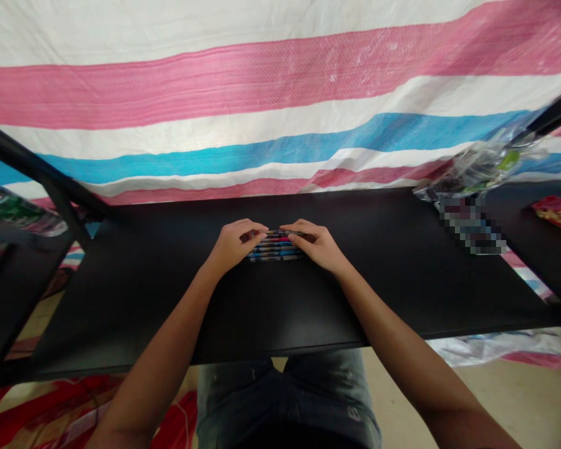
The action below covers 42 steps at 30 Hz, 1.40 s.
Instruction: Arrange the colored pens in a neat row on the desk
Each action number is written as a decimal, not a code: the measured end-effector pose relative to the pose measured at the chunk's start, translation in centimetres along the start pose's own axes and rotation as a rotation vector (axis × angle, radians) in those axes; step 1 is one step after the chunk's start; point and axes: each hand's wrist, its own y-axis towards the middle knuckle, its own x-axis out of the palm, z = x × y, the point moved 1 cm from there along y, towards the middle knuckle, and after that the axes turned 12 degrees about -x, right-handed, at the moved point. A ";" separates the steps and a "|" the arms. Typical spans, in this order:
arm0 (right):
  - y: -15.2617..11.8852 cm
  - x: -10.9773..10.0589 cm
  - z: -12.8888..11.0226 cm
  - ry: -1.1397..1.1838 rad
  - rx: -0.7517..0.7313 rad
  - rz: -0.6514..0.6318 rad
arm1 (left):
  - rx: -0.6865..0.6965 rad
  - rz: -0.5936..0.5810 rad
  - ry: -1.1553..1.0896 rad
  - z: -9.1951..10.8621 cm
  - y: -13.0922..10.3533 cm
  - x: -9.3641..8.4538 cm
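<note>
Several pens point(275, 252) lie side by side on the black tabletop point(280, 305), their lengths running left to right. They look blue, grey and dark, with a bit of red on one near the far side. My left hand point(237, 244) is closed at the left ends of the farthest pens, thumb and fingertips pinching a dark pen point(273, 232). At its right end, my right hand point(314, 244) pinches the same pen between thumb and fingers. Both hands partly cover the ends of the row.
Striped plastic sheeting point(243, 81) hangs behind the table. At the back right lie a clear plastic bag point(477, 165) and a pixelated item point(472, 227). Black frame bars point(42, 168) rise at the left, beside a green-labelled bottle point(19, 209). Red bags point(42, 418) lie below.
</note>
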 end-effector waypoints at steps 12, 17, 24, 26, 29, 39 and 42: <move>-0.3 0.1 0.3 0.086 0.038 0.003 | -0.092 0.049 -0.020 -0.1 0.1 -0.2; -0.3 0.2 0.4 0.079 0.041 0.004 | -0.051 -0.047 0.029 0.0 0.1 -0.1; -0.4 0.0 0.8 0.053 0.036 0.101 | -0.086 -0.089 0.028 0.3 -0.1 -0.3; -0.4 -0.1 0.7 0.050 0.048 0.130 | -0.094 -0.084 0.028 0.2 -0.1 -0.4; -0.3 -0.3 0.5 0.069 0.068 0.153 | -0.102 -0.065 0.013 0.0 -0.2 -0.3; -0.4 -0.5 0.8 0.072 0.062 0.154 | -0.056 -0.001 0.019 0.0 -0.1 -0.2; -0.4 -0.4 0.8 0.080 0.025 0.149 | -0.058 0.009 0.011 -0.2 -0.1 -0.2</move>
